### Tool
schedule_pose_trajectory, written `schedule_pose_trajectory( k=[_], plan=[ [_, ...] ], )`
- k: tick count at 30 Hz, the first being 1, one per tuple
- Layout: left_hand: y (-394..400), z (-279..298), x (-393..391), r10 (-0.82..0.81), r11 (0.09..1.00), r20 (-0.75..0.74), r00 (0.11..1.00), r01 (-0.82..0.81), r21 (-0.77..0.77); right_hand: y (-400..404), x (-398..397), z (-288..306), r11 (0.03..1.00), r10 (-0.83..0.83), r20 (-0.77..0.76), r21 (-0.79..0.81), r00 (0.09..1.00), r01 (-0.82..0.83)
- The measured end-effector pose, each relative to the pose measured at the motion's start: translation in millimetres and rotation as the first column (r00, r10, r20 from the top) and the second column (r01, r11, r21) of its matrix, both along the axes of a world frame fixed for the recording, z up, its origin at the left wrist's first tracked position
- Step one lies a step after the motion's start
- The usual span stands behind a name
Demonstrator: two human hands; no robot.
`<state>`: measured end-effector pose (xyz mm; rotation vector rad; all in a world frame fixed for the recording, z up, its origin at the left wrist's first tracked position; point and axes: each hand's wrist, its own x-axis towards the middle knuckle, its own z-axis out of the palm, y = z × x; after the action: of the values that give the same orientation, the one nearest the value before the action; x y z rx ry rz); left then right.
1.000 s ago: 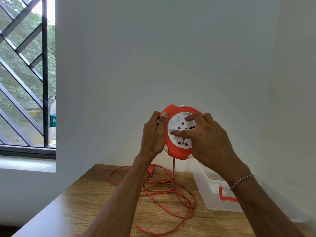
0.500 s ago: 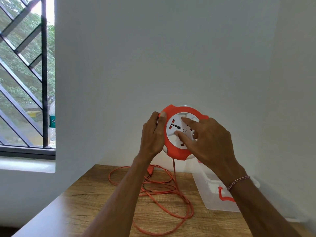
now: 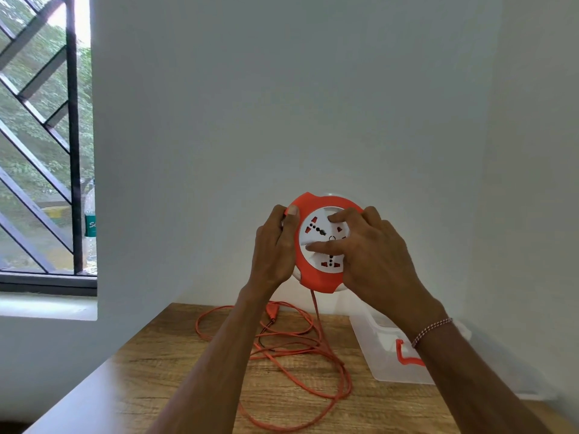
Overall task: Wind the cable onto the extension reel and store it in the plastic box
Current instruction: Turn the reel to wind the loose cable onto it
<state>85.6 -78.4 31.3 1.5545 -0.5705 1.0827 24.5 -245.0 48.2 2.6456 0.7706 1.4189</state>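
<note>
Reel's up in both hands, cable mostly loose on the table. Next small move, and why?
Probably another turn of the white socket disc with the right hand while the left hand steadies the reel. Most of the orange cable lies in loose loops on the table, so the plastic box has to wait.

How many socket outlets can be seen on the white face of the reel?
3 on the reel: upper left, lower middle, and one partly behind the right hand, which may hide more.
</note>
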Motion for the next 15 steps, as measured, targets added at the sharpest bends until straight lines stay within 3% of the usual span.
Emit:
schedule_pose_trajectory(
  k=[8,15],
  plan=[
    [0.8,0.4,-1.2,-0.005,1.0,0.008,1.0,0.006,-0.011,3.6,-2.2,-1.5,0.959,-0.037,0.06,0.283,0.998,0.018],
    [0.3,-0.6,-0.5,-0.002,1.0,-0.001,1.0,0.002,0.0,-3.9,-4.4,5.5,0.974,0.099,0.126,0.192,0.987,-0.123]
  ],
)
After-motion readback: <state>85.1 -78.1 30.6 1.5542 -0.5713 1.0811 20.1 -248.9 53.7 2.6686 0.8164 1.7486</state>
